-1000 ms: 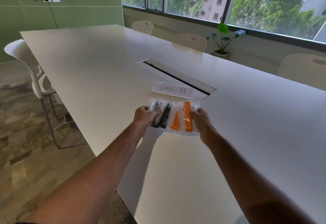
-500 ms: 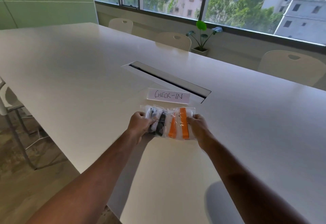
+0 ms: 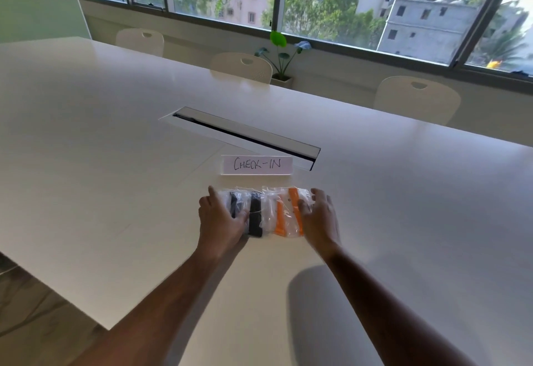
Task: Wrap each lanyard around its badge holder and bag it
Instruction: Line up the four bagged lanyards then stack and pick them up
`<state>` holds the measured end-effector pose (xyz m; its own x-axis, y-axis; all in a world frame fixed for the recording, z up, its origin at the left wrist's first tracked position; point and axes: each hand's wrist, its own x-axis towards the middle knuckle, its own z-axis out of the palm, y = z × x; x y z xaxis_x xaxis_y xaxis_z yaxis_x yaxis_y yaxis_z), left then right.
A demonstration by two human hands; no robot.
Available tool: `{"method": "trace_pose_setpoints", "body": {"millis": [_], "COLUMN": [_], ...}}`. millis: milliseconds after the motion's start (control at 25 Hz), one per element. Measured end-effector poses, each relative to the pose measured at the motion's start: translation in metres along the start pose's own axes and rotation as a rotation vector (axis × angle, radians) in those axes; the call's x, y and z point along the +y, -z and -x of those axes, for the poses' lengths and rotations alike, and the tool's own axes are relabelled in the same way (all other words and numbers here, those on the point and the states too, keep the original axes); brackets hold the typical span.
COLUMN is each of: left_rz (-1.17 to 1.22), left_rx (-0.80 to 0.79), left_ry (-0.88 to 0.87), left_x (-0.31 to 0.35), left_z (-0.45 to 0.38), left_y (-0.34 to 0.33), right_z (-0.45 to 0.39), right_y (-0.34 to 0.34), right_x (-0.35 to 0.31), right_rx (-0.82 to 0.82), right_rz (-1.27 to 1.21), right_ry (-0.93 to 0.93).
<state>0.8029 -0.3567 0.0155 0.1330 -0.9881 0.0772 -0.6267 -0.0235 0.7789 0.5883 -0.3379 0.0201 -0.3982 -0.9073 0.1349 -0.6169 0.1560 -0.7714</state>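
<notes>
Head view shows two clear bags lying side by side on the white conference table [image 3: 115,163], just in front of a standing card lettered "CHECK-IN" [image 3: 256,164]. The bag with the black lanyard [image 3: 255,215] sits under the left hand [image 3: 220,220], whose fingers lie fairly straight over the plastic, pressing rather than curling round it. The bag with the orange lanyard [image 3: 284,215] is touched at its right edge by the right hand [image 3: 318,217], fingers spread and relaxed, thumb resting on the film. Both lanyards look wrapped and bagged already, so the work appears close to done.

The risks are small but real. Slick plastic on a smooth tabletop could skid if either hand pushes sideways, knocking the card over. Whether either bag is sealed cannot be told; an open mouth could let a wound lanyard slip loose and uncoil when the bag is next lifted.
</notes>
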Motion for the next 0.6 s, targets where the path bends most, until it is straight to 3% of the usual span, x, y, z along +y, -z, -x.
{"method": "trace_pose_setpoints", "body": {"millis": [240, 400, 600], "left_rz": [-0.244, -0.375, -0.469], "left_rx": [0.089, 0.016, -0.018], "left_ry": [-0.248, -0.439, -0.423], "left_x": [-0.009, -0.015, -0.019], "left_z": [0.013, 0.022, 0.023], "left_y": [-0.004, -0.014, -0.018], "right_z": [0.025, 0.034, 0.041], "right_y": [-0.012, -0.024, -0.026], "right_x": [0.006, 0.016, 0.014], "right_rx": [-0.013, -0.054, -0.055], "right_rz": [0.331, 0.404, 0.459], "right_ry": [0.415, 0.459, 0.445]}}
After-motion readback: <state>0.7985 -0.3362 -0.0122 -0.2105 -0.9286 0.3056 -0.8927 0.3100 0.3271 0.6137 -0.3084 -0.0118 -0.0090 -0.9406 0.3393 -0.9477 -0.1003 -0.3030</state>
